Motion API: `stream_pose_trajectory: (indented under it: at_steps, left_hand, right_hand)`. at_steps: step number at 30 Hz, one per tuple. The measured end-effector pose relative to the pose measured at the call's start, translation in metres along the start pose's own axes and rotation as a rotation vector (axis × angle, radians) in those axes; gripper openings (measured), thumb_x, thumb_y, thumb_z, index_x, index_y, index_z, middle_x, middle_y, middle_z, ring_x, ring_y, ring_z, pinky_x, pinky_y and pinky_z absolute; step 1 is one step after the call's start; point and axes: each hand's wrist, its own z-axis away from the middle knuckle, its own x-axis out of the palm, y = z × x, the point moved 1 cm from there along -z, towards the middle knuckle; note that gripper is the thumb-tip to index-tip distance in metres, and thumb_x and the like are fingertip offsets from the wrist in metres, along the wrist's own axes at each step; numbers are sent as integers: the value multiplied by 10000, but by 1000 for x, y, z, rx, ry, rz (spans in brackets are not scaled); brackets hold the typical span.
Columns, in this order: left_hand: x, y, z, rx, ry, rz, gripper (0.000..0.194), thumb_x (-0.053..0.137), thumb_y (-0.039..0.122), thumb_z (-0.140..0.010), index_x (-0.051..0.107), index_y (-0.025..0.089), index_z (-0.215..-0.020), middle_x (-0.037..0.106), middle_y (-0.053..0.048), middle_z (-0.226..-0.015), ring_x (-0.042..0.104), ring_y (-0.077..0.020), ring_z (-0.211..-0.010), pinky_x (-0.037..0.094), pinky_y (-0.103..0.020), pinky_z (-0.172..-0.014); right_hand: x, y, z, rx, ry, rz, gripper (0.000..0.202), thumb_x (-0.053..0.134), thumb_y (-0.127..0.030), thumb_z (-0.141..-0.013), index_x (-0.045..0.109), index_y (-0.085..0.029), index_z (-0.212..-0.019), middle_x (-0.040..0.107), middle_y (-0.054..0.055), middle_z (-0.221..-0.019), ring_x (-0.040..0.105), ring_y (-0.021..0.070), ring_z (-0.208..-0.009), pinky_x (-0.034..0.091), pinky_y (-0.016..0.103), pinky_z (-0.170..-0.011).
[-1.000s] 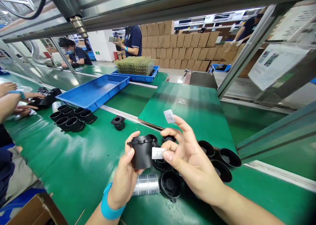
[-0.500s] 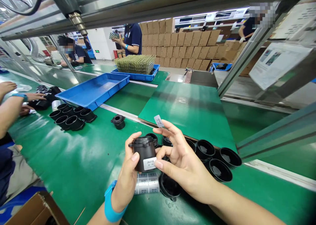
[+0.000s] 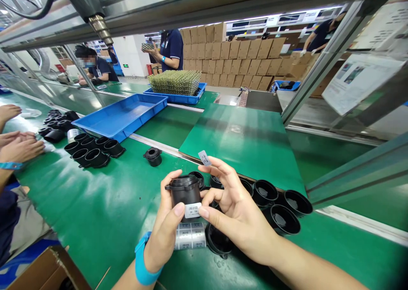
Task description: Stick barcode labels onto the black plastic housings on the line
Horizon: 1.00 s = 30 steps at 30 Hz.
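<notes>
My left hand (image 3: 164,222) is closed around a black plastic housing (image 3: 183,192), held upright with its flanged end on top. A white printed label (image 3: 192,210) lies against the housing's side, with my left thumb on its left edge. My right hand (image 3: 232,205) pinches the right edge of that label between thumb and bent finger. A second small label (image 3: 204,158) clings to a raised fingertip of my right hand. Under the housing sits a roll of silver labels (image 3: 191,235). Several black housings (image 3: 285,219) stand around and behind my right hand, partly hidden by it.
On the green table, a lone black housing (image 3: 153,156) and a cluster of black housings (image 3: 92,152) stand to the left. Behind them is a blue tray (image 3: 124,116). A co-worker's hands (image 3: 21,145) rest at far left. A cardboard box (image 3: 47,271) occupies the lower left corner.
My left thumb has shifted right onto the label's left edge, and the label now faces me more squarely. The co-worker's hands at left have drawn back from the black parts.
</notes>
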Motion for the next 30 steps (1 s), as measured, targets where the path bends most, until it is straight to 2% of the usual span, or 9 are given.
stream_pose_trajectory:
  at_steps: [2, 5, 10, 12, 16, 18, 20, 23, 30]
  left_hand:
    - [-1, 0, 0, 2, -6, 2, 633, 764, 501, -908, 547, 334, -1478, 693, -76, -1345, 673, -338, -1241, 486, -478, -1124]
    - [-5, -1, -1, -3, -37, -4, 635, 752, 505, -924, 525, 327, -1490, 683, -84, -1363, 661, -344, -1263, 474, -488, -1140]
    - [-13, -5, -4, 15, -130, -55, 634, 679, 526, -976, 448, 327, -1531, 633, -89, -1440, 621, -352, -1330, 435, -526, -1186]
    - [-15, -6, -5, 35, -151, -67, 620, 651, 534, -991, 424, 339, -1534, 606, -81, -1479, 600, -351, -1360, 419, -538, -1203]
    - [-15, -7, -6, 32, -166, -68, 610, 635, 529, -1002, 408, 348, -1538, 592, -83, -1500, 598, -352, -1367, 430, -540, -1199]
    - [-15, -7, -6, 28, -163, -67, 617, 640, 527, -999, 408, 344, -1541, 594, -88, -1497, 605, -356, -1360, 436, -544, -1195]
    - [-14, -7, -5, 25, -157, -70, 625, 650, 522, -993, 411, 342, -1542, 599, -90, -1490, 613, -356, -1350, 441, -544, -1191]
    - [-15, -7, -4, 21, -149, -72, 643, 667, 517, -982, 417, 331, -1545, 613, -100, -1468, 632, -359, -1322, 464, -543, -1169]
    - [-15, -8, -5, 26, -162, -112, 655, 673, 512, -984, 385, 342, -1548, 605, -99, -1474, 636, -351, -1323, 481, -541, -1160]
  right_hand:
    - [0, 0, 0, -2, -1, 0, 743, 855, -366, -967, 417, -493, -1553, 538, 53, -1487, 652, 166, -857, 392, 629, -1204]
    - [0, 0, -1, -8, 2, 11, 747, 860, -370, -960, 421, -473, -1555, 592, 49, -1409, 647, 157, -814, 392, 612, -1213]
    - [0, -1, -3, -10, -8, 17, 758, 869, -361, -944, 421, -444, -1549, 614, 55, -1406, 709, 200, -956, 378, 598, -1238]
    - [0, -2, -3, -9, -16, 20, 753, 869, -357, -940, 424, -433, -1543, 626, 59, -1398, 713, 241, -1091, 362, 606, -1251]
    - [-1, -3, -4, -28, 5, 52, 730, 884, -362, -915, 465, -414, -1511, 564, 78, -1499, 584, 306, -1380, 392, 584, -1238]
    - [-1, -4, -4, -25, 1, 54, 729, 885, -354, -915, 467, -415, -1509, 556, 78, -1513, 635, 291, -1314, 425, 561, -1212]
    - [-1, -3, -3, -14, -12, 44, 730, 878, -336, -924, 458, -423, -1515, 585, 71, -1481, 722, 240, -1126, 463, 534, -1175]
    - [-1, -3, -3, -12, -17, 41, 711, 864, -306, -935, 468, -440, -1509, 602, 51, -1446, 743, 166, -913, 500, 495, -1129]
    - [-1, -4, -2, -16, -7, 48, 687, 870, -304, -931, 498, -478, -1482, 559, 23, -1458, 752, 137, -882, 490, 493, -1149]
